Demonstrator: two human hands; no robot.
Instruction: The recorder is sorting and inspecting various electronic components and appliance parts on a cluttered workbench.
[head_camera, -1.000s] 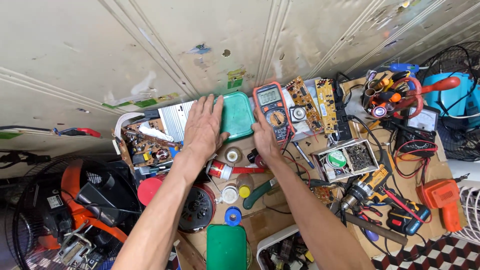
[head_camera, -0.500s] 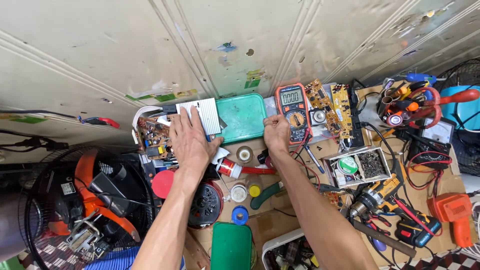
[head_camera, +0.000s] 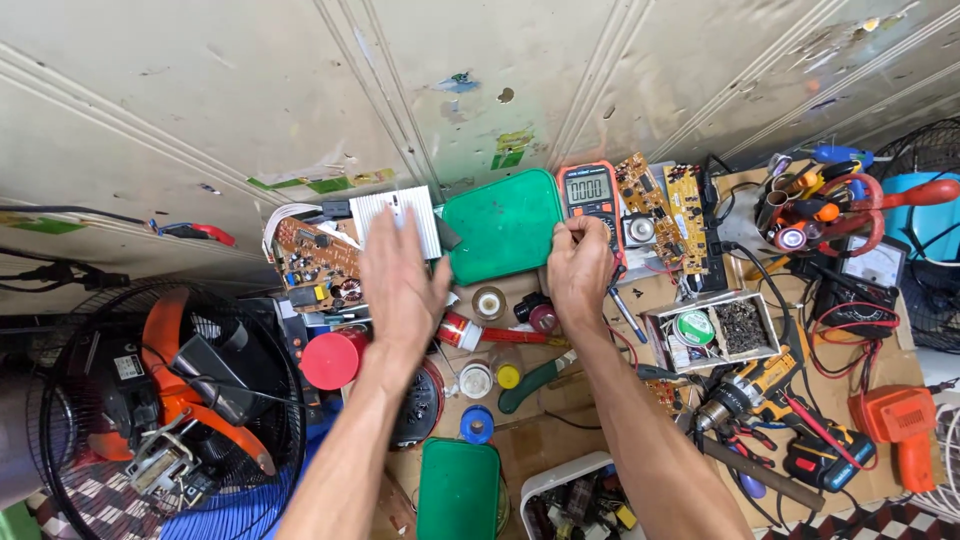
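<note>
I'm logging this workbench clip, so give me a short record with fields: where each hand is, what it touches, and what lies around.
left hand: flat, fingers on the white ribbed heatsink
right hand: at the green lid edge, beside the orange multimeter; grip unclear
left of hands: brown circuit board, red cap, fan
right of hands: cordless drill, orange tool
surface: cluttered cardboard-covered bench

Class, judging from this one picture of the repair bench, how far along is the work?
Done: the multimeter shows a lit display. In hand: the right hand pinches its lower edge; the left hand lies flat over the white finned heat sink. Left: the circuit boards lie untouched, and the green lid is unmoved.
</note>
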